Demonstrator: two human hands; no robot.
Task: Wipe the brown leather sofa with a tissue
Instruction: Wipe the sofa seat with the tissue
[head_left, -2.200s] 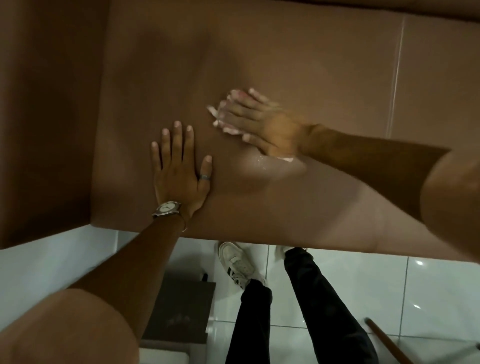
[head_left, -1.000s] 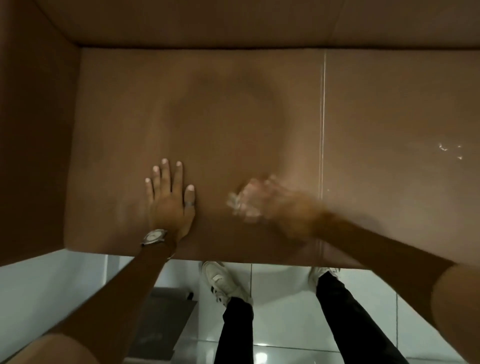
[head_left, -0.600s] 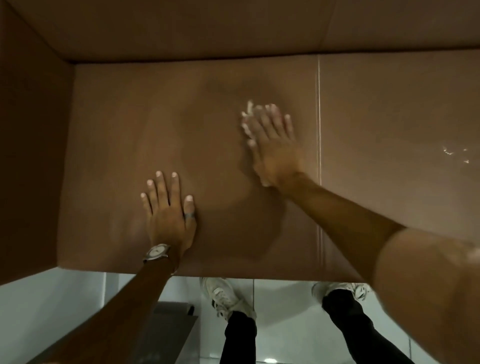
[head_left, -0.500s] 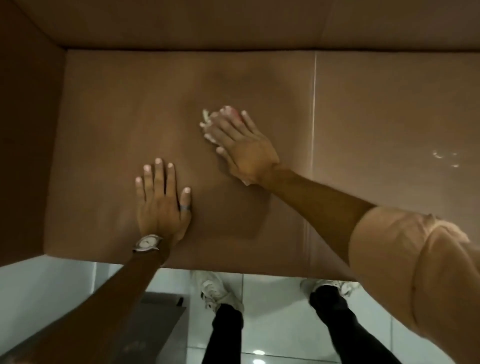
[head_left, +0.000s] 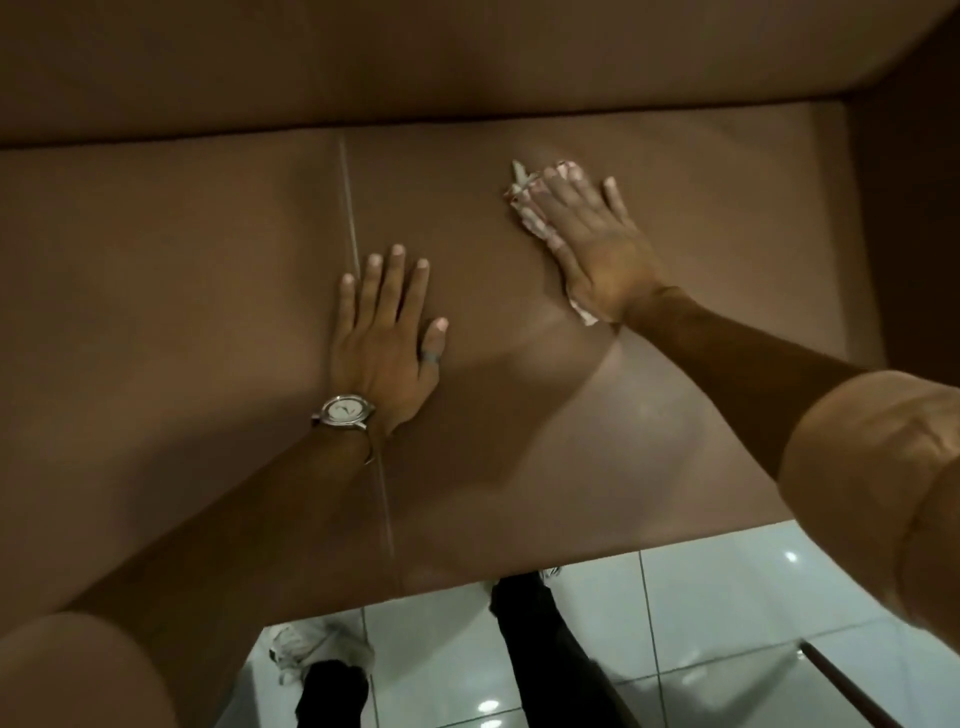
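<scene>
The brown leather sofa (head_left: 701, 249) fills most of the view, its seat split by a pale seam. My right hand (head_left: 584, 244) lies flat on the right seat cushion, pressing a crumpled white tissue (head_left: 524, 195) whose edges stick out past the fingertips and at the wrist. My left hand (head_left: 384, 332), with a wristwatch and a ring, rests palm down with fingers spread just right of the seam, holding nothing.
The sofa backrest (head_left: 415, 62) runs along the top and the right armrest (head_left: 914, 208) stands at the right edge. Glossy white floor tiles (head_left: 701, 623) lie below the seat front, with my legs and a white shoe (head_left: 311, 649). A brown stick (head_left: 852, 686) leans at bottom right.
Both hands have shifted from the left cushion across the seam to the right cushion. The right hand still presses the tissue, now farther right near the backrest.
</scene>
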